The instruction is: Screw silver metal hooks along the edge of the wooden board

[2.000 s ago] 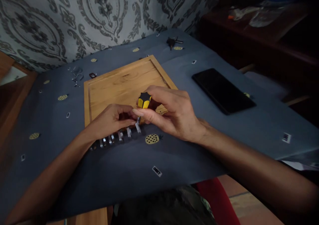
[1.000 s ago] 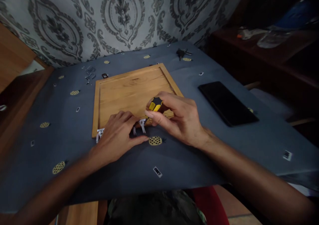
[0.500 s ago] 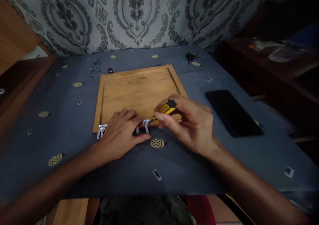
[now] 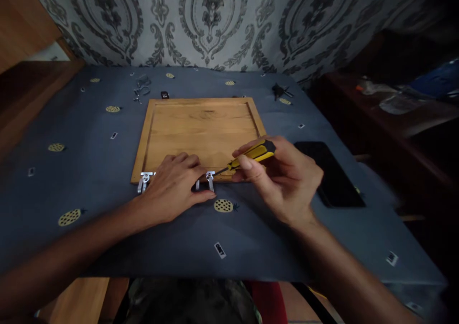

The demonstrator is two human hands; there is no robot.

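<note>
A framed wooden panel (image 4: 193,128) lies flat on the cloth-covered table, with a metal hinge (image 4: 144,182) at its near left corner. Farther right on the near edge sits a second metal hinge (image 4: 210,181), its arms pointing towards me. My left hand (image 4: 175,185) rests over this edge, its thumb and forefinger closed about the second hinge and partly hiding it. My right hand (image 4: 283,180) pinches a yellow and black screwdriver (image 4: 253,156) by its handle. The thin shaft tilts down to the left, its tip at the second hinge's plate.
Right of the panel lies a black phone-like slab (image 4: 328,173), partly behind my right hand. Keys (image 4: 281,91) sit at the back right. Small metal pieces (image 4: 142,89) and a small dark object (image 4: 165,95) lie behind the panel. A dark shelf (image 4: 390,104) stands at right.
The view has shifted slightly. The screwdriver handle and my right hand have drawn back to the right, showing more of the shaft. My left hand stays at the hinge.
</note>
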